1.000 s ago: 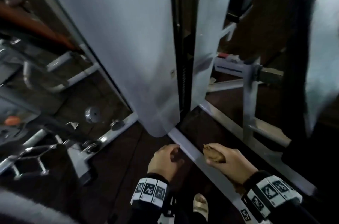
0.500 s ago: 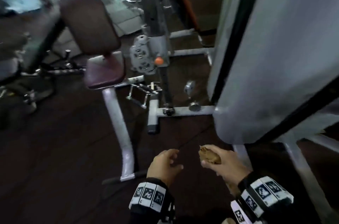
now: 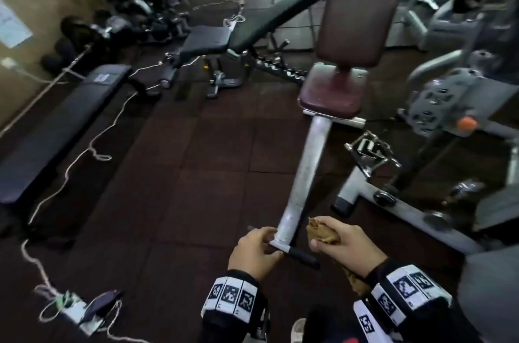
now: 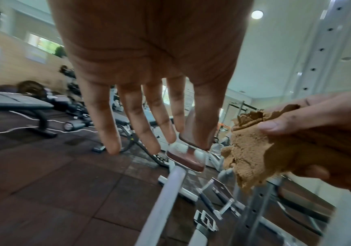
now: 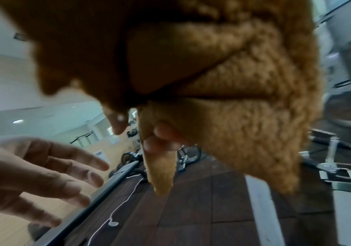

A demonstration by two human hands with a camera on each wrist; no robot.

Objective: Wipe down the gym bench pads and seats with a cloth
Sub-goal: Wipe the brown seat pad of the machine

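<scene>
the cloth [image 3: 323, 233], brown and fuzzy, sits bunched in the right hand [image 3: 346, 244], at about 5 o'clock in the head view; the thumb and fingers curl round it, and a loose corner hangs down below the fist in the right wrist view [image 5: 244, 116]. the left hand [image 3: 252, 251] floats just beside it at 6 o'clock, holding nothing, fingers [image 4: 140, 126] long and loosely spread in the left wrist view. the two hands are near each other but apart.

straight ahead, at 1 o'clock, stands the maroon seat [image 3: 332, 91] with its upright maroon back pad [image 3: 362, 14] above it, both on a pale post [image 3: 306, 168] that slopes down toward the hands; the post's foot shows between the hands. neither hand touches the pads.

at 12 o'clock a black bench [image 3: 280, 10] is set at an incline, its seat pad [image 3: 206, 39] lower and to the left. at 9 o'clock a flat bench [image 3: 61, 123] runs along the dark tiled floor [image 3: 182, 188]. a white cord [image 3: 84, 151] snakes over the floor from 11 o'clock down to a power strip [image 3: 75, 311] at 7 o'clock. dumbbells [image 3: 84, 28] lie at 10 o'clock by the wall. a grey machine [image 3: 449, 107] with an orange knob [image 3: 466, 123] fills 3 o'clock.
</scene>
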